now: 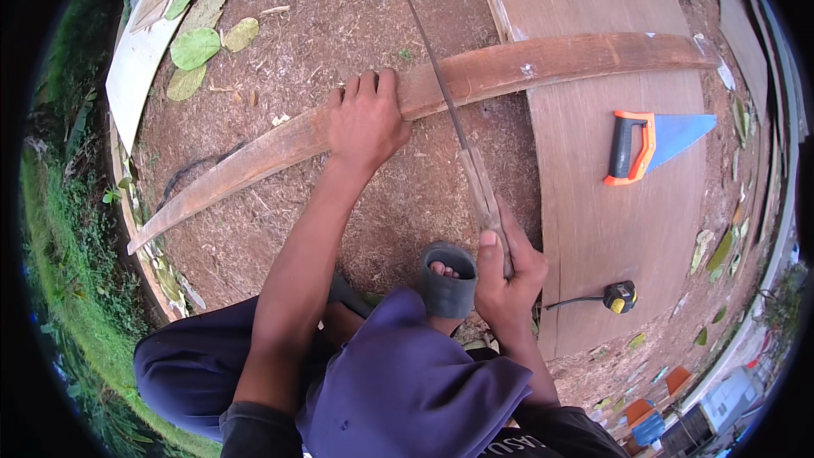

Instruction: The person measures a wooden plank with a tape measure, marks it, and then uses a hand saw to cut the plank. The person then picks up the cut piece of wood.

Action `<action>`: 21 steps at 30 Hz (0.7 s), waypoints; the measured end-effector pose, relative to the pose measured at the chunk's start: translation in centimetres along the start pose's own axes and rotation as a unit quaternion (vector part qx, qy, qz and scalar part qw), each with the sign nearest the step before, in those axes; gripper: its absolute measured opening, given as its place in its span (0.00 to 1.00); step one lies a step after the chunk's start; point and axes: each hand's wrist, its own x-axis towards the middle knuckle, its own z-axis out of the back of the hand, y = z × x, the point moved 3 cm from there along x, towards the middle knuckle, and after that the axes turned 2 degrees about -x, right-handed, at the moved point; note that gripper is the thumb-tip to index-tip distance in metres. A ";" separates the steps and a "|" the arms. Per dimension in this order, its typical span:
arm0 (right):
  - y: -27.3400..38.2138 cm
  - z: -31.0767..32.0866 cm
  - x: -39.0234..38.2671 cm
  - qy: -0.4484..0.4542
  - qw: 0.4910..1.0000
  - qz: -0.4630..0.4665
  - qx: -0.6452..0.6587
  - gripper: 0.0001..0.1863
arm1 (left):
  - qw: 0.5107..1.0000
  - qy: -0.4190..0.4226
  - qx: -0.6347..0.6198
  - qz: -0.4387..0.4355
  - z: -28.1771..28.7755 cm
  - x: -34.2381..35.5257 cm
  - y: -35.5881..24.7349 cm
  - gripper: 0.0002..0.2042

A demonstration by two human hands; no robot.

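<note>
A long wooden plank [585, 57] lies across the scene, its right part resting on a wide plywood board [610, 212]. My left hand [366, 119] is pressed on the plank left of its middle, fingers curled over the far edge. In my right hand [513, 276] is a handsaw [450, 106], gripped by its wooden handle. Its thin dark blade shows edge-on and crosses the plank just right of my left hand. The blade's teeth cannot be made out, nor whether they have cut into the wood.
A second handsaw [661, 146] with a blue blade and an orange-black handle lies on the plywood. Nearer me is a yellow-black tape measure [620, 297]. My sandalled foot [447, 276] stands below the plank. Green leaves [195, 48] and a pale board [140, 76] lie at the left.
</note>
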 end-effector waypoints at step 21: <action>-1.9 3.5 -6.3 -0.013 0.993 0.113 -0.018 0.22 | 0.974 0.202 -0.104 0.002 3.0 5.5 1.9 0.33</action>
